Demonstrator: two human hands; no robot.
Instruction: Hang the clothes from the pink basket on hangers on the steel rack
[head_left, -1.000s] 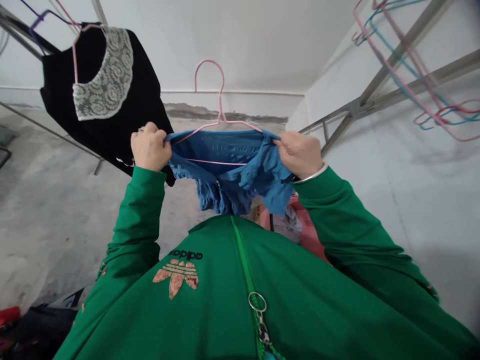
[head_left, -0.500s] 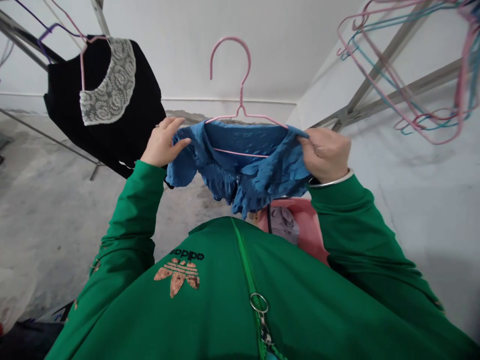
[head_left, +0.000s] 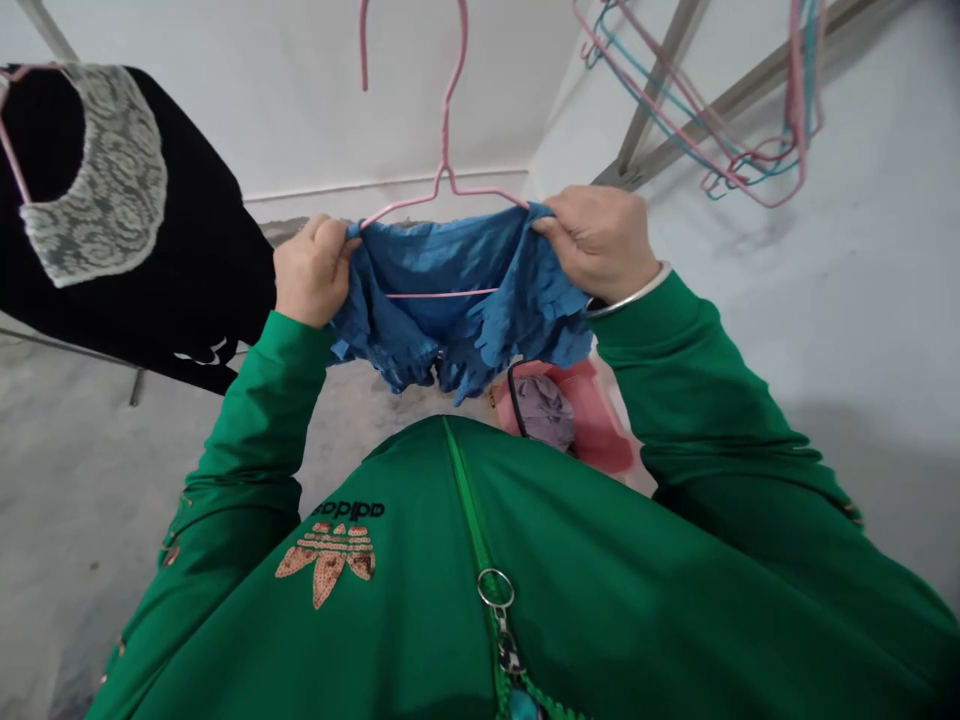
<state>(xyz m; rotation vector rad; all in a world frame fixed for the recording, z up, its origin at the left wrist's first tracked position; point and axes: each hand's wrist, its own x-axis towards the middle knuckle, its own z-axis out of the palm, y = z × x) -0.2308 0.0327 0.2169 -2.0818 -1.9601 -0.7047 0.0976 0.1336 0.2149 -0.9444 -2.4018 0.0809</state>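
Note:
A blue ruffled blouse (head_left: pixel 442 250) hangs on a pink wire hanger (head_left: pixel 445 130) in front of my chest. The hanger's hook points up, and its lower bar shows through the neck opening. My left hand (head_left: pixel 313 268) is closed on the blouse's left shoulder, close to the hanger's arm. At the other shoulder, my right hand (head_left: pixel 600 242) pinches the cloth near the collar. The ends of the hanger are hidden under the fabric and my fingers.
To the left hangs a black top (head_left: pixel 202 230) with a lace collar (head_left: pixel 127 180). Several pink and blue hangers (head_left: pixel 697 110) hang from a metal rack (head_left: pixel 649 120) at upper right. Below the blouse stands a pink basin (head_left: pixel 600 430) holding greyish-purple cloth (head_left: pixel 545 408).
My left hand, its fingers spread before, has closed on the blouse's shoulder. The black top and the hanging hangers now appear farther left as the view has shifted.

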